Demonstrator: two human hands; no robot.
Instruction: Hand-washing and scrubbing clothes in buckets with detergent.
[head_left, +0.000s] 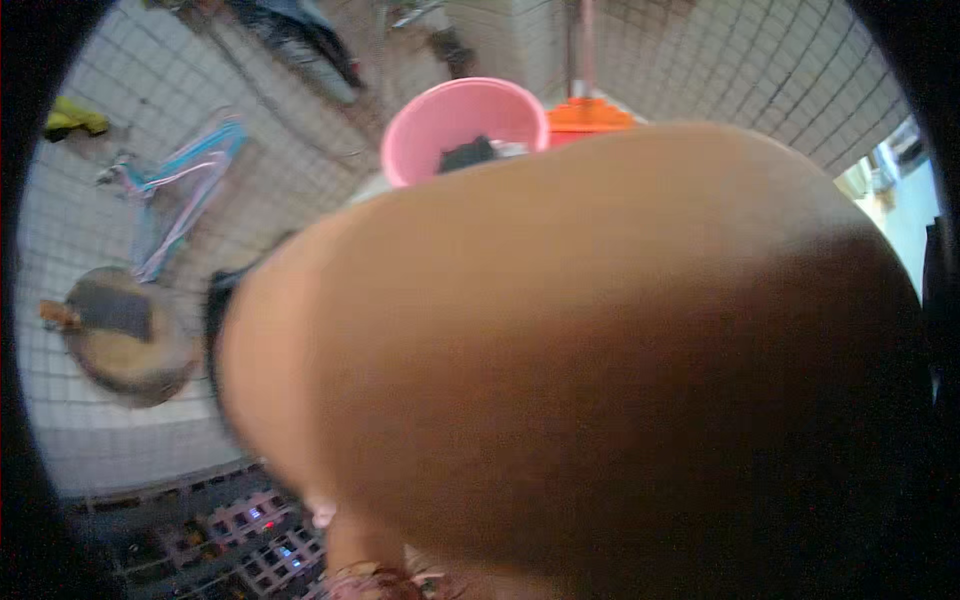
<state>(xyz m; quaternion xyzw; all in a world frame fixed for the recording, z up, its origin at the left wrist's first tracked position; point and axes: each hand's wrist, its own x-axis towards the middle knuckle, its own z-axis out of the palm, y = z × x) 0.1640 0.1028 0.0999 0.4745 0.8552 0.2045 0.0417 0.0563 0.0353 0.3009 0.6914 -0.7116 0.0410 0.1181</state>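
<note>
Bare skin, seemingly an arm very close to the camera, fills the middle and right of the head view. Neither of my hands can be made out. Lower down, another strip of skin shows beside reddish patterned material (375, 581), too blurred to identify. Behind the near skin stands a pink plastic tub (409, 135) with dark cloth (466, 154) and something whitish inside. Blue and pink clothes hangers (196, 172) are at the left. Below them is a round pan-like vessel (124, 360), with a dark flat piece (114, 301) over part of it.
An orange and red plastic item (589, 116), with upright poles behind it, is right of the tub. A plastic grate or basket (259, 536) is at lower left. Yellow material (75, 118) lies far left. Dark bundled material (296, 41) is at the top.
</note>
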